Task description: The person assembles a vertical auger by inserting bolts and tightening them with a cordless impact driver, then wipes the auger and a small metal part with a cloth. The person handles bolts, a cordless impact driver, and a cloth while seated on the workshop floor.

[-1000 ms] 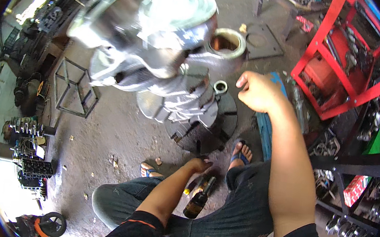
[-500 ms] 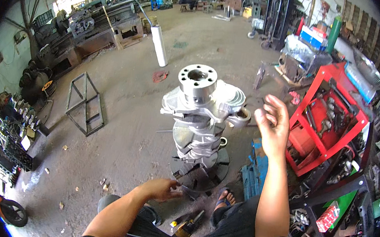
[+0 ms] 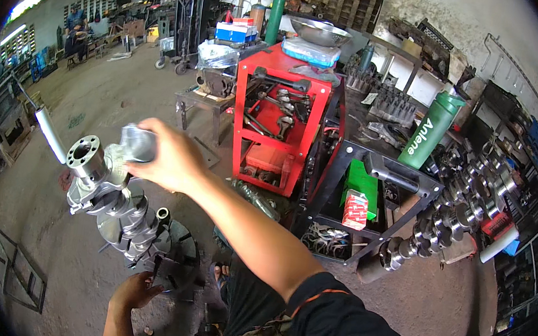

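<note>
A shiny crankshaft [image 3: 121,218] stands upright at the left, its bored flange [image 3: 85,153] on top. Under it lies a dark, round, slotted base plate [image 3: 185,248]. Fingers of my right hand [image 3: 175,158] are wrapped round a silver-grey cylindrical metal part [image 3: 138,144], which looks like a piston, beside the flange. A small metal ring end [image 3: 162,213] sticks out from the crankshaft lower down. Low beside the base plate, my left hand [image 3: 133,290] has its thumb and fingers apart; its fingertips lie close to the dark plate, and I cannot tell whether they touch.
A red tool cart [image 3: 241,119] with connecting rods on its shelf stands ahead. Right of it, a black cart [image 3: 349,151] carries a green bottle [image 3: 432,129]. Several crankshafts [image 3: 453,220] are at the right. A metal frame [image 3: 15,266] lies on the floor at left.
My view has swung to the right, so the crankshaft now appears farther left. My right hand, open in the air before, has closed round the grey cylindrical part. The left stays low by the base.
</note>
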